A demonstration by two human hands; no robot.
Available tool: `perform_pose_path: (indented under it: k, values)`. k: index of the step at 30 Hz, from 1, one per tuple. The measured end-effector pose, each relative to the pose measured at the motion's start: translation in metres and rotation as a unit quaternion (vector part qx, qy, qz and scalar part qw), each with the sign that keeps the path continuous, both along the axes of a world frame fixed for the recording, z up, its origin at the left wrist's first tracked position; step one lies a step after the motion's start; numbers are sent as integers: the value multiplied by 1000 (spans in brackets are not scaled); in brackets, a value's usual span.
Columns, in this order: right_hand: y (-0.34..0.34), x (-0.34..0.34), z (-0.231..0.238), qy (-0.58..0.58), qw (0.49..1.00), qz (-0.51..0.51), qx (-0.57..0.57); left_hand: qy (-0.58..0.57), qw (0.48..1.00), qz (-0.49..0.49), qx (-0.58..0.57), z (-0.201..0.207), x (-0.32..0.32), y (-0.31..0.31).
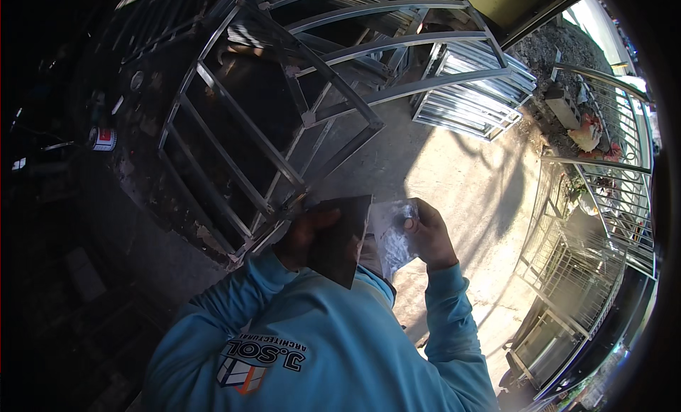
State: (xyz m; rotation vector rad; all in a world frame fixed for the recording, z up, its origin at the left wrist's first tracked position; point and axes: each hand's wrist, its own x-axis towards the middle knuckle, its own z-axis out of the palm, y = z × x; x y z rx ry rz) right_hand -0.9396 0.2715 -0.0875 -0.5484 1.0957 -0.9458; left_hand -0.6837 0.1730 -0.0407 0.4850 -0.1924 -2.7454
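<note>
My left hand (301, 236) is in shadow in front of my chest, closed on a dark, flat, stiff-looking sheet (342, 240) with a pale right edge. Its thumb lies over the sheet's face; the other fingers are mostly hidden. To the right, my right hand (431, 235) pinches a shiny, see-through plastic packet (394, 236) between thumb and fingers. What the packet contains, if anything, I cannot make out. Packet and sheet are side by side, with their near edges almost meeting. Just beyond my left hand stands a welded metal frame (245, 167) of square tubes.
Curved metal bars (418, 47) extend from the frame at the top. Behind them lies a stack of silvery metal panels (468, 93). A small can (103, 139) sits at the left. Wire racks (567, 284) and a railing (624, 164) line the right side of the sunlit concrete floor (461, 185).
</note>
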Motion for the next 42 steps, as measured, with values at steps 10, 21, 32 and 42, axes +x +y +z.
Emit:
perform_pose_path:
  k: [10,21,32,42]
  values:
    - [-41,28,85,534,781,-18,-323,-365,673,119,-632,-27,7,-40]
    - [-78,61,88,649,669,108,-345,-345,743,21,-572,-34,7,-62]
    - [-106,31,71,389,903,-180,2,-246,851,-49,-461,-20,21,-76]
    - [-110,22,30,317,931,-181,21,-262,886,14,-384,-35,38,-98]
